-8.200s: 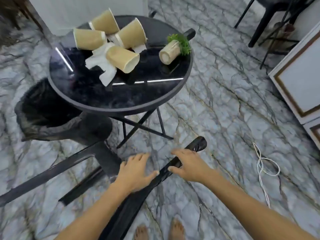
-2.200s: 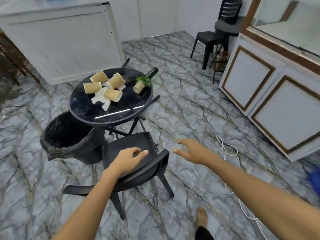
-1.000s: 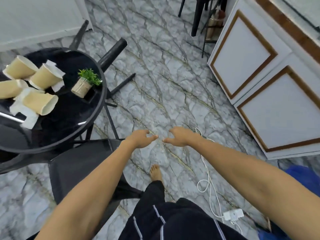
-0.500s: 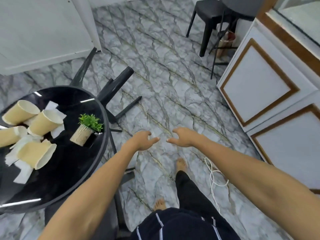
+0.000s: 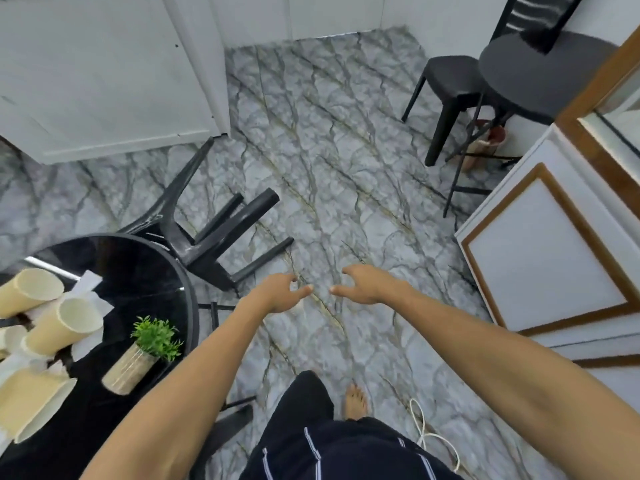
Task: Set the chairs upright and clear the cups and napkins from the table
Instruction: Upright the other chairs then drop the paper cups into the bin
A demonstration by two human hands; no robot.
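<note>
Both hands, left hand (image 5: 281,293) and right hand (image 5: 367,285), reach open and empty toward the overturned black chair (image 5: 207,233) at centre left, probably to lift it.

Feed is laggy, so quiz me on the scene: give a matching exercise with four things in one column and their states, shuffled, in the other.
Things:
1. black chair
2. small plant pot
3. left hand
4. white cable

States:
A. lying on its side on the round table
B. open, holding nothing
C. tipped over on the floor, legs in the air
D. looped on the floor by the bare foot

Pairs: 1-C, 2-A, 3-B, 4-D
</note>
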